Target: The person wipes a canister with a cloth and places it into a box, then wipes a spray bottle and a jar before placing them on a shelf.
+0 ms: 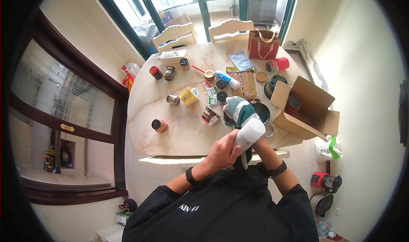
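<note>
My left hand [223,150] is closed around a white cylindrical bottle [250,132], tilted with its rounded end up and to the right. A green, grey and white striped cloth [239,109] bunches up just beyond the bottle, and a dark part of it hangs below. My right hand [260,146] is at the bottle's right side with the cloth; its fingers are hidden by the bottle and cloth. Near my hands on the marble-look table [187,142] are a paper cup [210,115] with a dark floral pattern, a dark round tin [261,113] and a round lid [268,130].
An open cardboard box [298,129] holding a can [293,103] stands at the right. Several jars, including a red-lidded one [156,72], are spread leftward. Farther back are a yellow grain bag [245,83], a blue-white tube [227,79] and a red paper bag [263,46].
</note>
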